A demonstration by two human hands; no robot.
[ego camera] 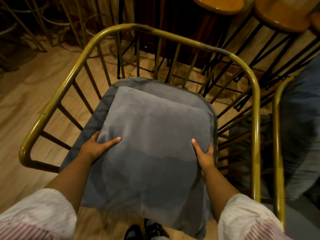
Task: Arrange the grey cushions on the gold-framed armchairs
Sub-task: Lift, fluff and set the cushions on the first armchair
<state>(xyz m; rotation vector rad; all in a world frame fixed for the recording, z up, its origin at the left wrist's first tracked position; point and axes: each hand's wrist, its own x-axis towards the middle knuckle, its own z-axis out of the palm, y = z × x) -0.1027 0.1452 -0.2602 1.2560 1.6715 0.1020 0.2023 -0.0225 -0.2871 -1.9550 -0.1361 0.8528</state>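
A gold-framed armchair [90,44] stood on the pale wooden floor [34,87], its grey seat pad [105,99] carrying a loose grey cushion [152,129] that overhung the near edge. Far right, wooden stools [280,16] on black legs stood on the same floor.

**Soft cloth, worn brass-toned metal, pale wood**

The grey cushion [152,135] is a matt, velvety cloth with a short nap that shades lighter and darker across its face. The armchair frame [173,36] is gold-painted metal tube, glossy, its coat rubbed to dull dark patches on the far top rail. The floor [26,94] looks like pale wood with a low sheen. The far stools [218,3] have smooth, shiny orange-brown seats on thin black metal legs. The sleeves [34,217] are light striped cloth.
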